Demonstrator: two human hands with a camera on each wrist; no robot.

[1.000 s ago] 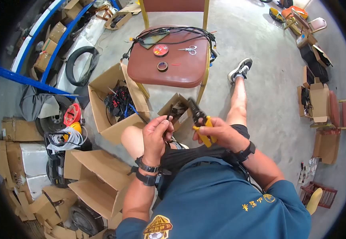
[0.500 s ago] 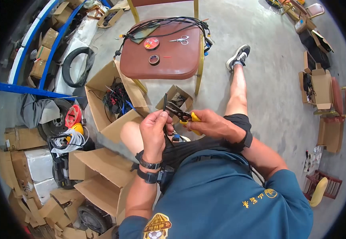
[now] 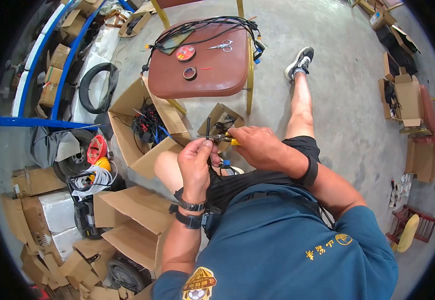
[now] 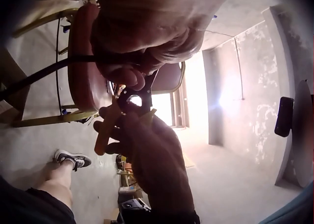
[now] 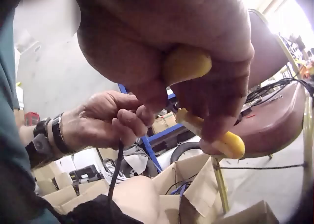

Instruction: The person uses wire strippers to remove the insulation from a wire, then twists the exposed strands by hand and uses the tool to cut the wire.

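Black, round, smooth-sheathed cable (image 3: 208, 125): held in mid-air short of the chair's near edge, its end standing up above the left hand (image 3: 195, 160), its length hanging below. Left grip: thumb and fingers closed in a pinch on the cable.

Hand tool with yellow handles and flat dark metal jaws, plier-shaped (image 3: 221, 137): in the right hand (image 3: 260, 147), whose fingers wrapped the handles, these somewhat spread. Jaws lay across the cable just above the left fingertips; how tightly they met could not be told.

Chair with brownish-red padded seat and gold-coloured metal frame (image 3: 217, 82): seat rounded at the corners. Along its far edge, looped black cables (image 3: 197, 24); near the far left corner, a flat greenish packet (image 3: 177, 41). Toward the left edge, a red-faced disc-shaped roll (image 3: 185, 53) and, nearer the front, a dark ring-shaped roll of tape (image 3: 189, 78), a thin red strip (image 3: 207, 68) beside it. Toward the far right corner, silvery metal scissors (image 3: 223, 46).

Brown corrugated cardboard box (image 3: 152, 160): flaps open, tangled wires (image 3: 150, 122) inside.
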